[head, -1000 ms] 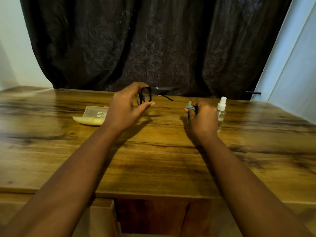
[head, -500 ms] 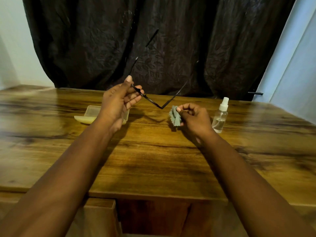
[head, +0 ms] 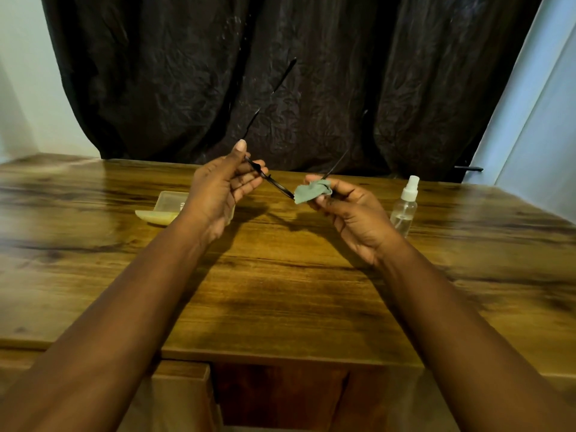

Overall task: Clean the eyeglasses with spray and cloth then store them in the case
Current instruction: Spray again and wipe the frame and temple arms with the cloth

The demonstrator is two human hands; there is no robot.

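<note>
My left hand (head: 223,190) holds the black eyeglasses (head: 274,182) by their left end, above the wooden table (head: 280,291), with the temples pointing up and away. My right hand (head: 349,210) pinches a grey-green cloth (head: 310,191) around the right end of the frame. The clear spray bottle (head: 405,207) with a white top stands upright just right of my right hand. The open yellowish case (head: 165,208) lies on the table behind my left wrist, partly hidden by it.
A dark curtain (head: 280,73) hangs behind the table's far edge. A pale wall (head: 536,120) rises at the right. The table's front edge runs below my forearms, with a cabinet part (head: 180,397) beneath it.
The glasses rose and turned edge-on in my left hand. My right hand brought the cloth up from near the table onto the frame's right end.
</note>
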